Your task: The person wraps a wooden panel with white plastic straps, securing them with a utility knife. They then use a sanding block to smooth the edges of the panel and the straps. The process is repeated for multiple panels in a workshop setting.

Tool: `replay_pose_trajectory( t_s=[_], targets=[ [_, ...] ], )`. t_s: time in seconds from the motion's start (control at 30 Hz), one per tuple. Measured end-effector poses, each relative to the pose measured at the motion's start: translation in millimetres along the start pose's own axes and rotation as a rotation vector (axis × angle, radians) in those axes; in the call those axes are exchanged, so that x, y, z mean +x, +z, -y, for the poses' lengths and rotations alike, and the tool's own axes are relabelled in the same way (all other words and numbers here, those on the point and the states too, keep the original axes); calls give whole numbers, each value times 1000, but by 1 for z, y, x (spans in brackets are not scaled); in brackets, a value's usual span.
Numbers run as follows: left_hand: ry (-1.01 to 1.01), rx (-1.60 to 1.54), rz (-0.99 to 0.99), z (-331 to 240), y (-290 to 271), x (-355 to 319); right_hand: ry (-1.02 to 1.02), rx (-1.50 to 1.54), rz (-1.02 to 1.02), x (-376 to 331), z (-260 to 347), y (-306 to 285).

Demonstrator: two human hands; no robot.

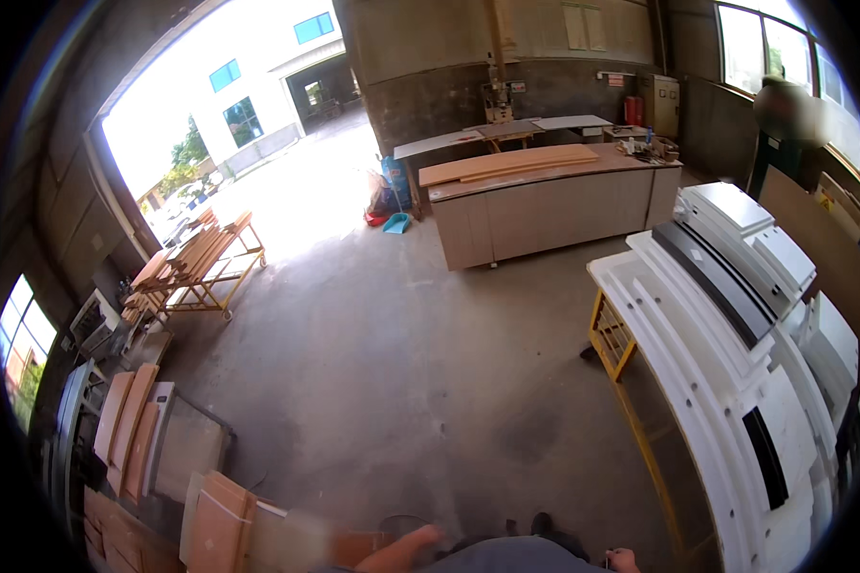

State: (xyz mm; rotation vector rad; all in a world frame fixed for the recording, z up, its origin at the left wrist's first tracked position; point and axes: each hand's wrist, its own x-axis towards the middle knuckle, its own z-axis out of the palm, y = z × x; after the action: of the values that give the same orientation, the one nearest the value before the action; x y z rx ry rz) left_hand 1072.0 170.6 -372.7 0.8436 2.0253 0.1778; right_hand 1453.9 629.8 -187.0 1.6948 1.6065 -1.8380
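Observation:
My left hand is low in the view, at the end of my bare forearm. It is smeared, and its fingers cannot be made out. Close by on its left lies a brown board, partly blurred. At the bottom edge, right of my grey-clad body, my right hand has its fingers curled. A thin, small thing shows at its fingers, too small to name. The picture's lower edge cuts off part of this hand.
White panels lie stacked on a yellow-framed cart at right. Ahead stands a long workbench with wooden boards. Another cart with wood strips is at left, near a bright doorway. More boards stand at lower left.

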Motion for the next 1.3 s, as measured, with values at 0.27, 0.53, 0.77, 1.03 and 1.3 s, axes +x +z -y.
replay_pose_trajectory(
  t_s=[0.27,0.53,0.77,1.03,1.3],
  targets=[
    [-448,-956,-494,-68,-138,42,-93,-245,45,284,265,-29],
    [-525,-1305,-205,-5,-169,83,-23,156,219,313,515,132],
    [-404,-1406,-340,68,-420,219,-5,597,500,400,661,232],
    [-398,-1291,-744,-20,-682,349,203,906,362,588,803,291],
    [-715,-1329,-392,-36,-716,422,-316,1306,349,691,1211,165]
  ],
)
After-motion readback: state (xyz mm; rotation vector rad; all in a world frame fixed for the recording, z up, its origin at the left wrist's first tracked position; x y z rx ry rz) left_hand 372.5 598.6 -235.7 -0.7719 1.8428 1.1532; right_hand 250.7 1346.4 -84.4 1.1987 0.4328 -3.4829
